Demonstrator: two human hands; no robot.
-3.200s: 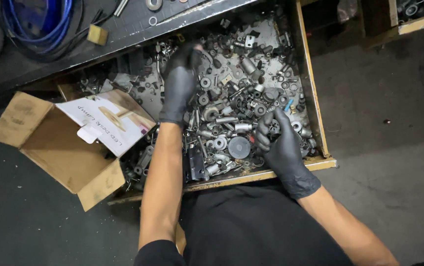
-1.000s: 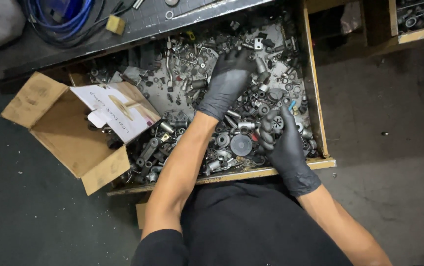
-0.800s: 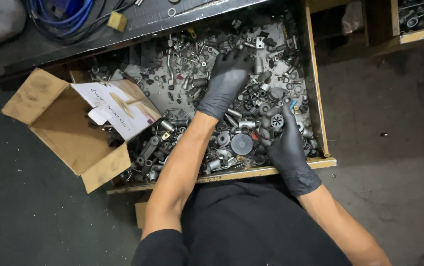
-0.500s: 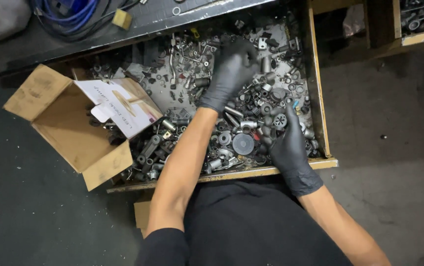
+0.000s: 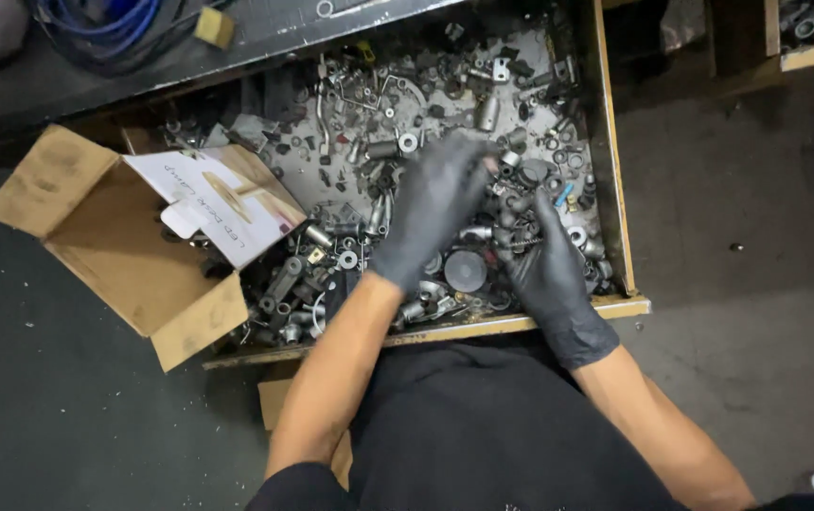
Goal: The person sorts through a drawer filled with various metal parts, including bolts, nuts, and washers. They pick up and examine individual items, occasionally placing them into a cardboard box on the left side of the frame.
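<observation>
Fittings (image 5: 521, 203), small metal ones, sit heaped at drawer (image 5: 615, 189) centre. My right hand (image 5: 544, 274) pinches a few so they can't scatter; left hand (image 5: 435, 203) spread flat over pile, blurred, grip unclear. Open cardboard box (image 5: 114, 255) waits alongside.

Black gloves (image 5: 435, 208), greyish metal parts (image 5: 379, 114), brown cardboard box (image 5: 95, 237).

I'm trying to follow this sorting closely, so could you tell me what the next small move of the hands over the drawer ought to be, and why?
Probably close the left hand on one small metal fitting: both gloved hands hover low over the drawer of mixed metal parts, the right hand beside it by the black disc. The left hand is blurred, so whether it already holds anything cannot be told.
</observation>
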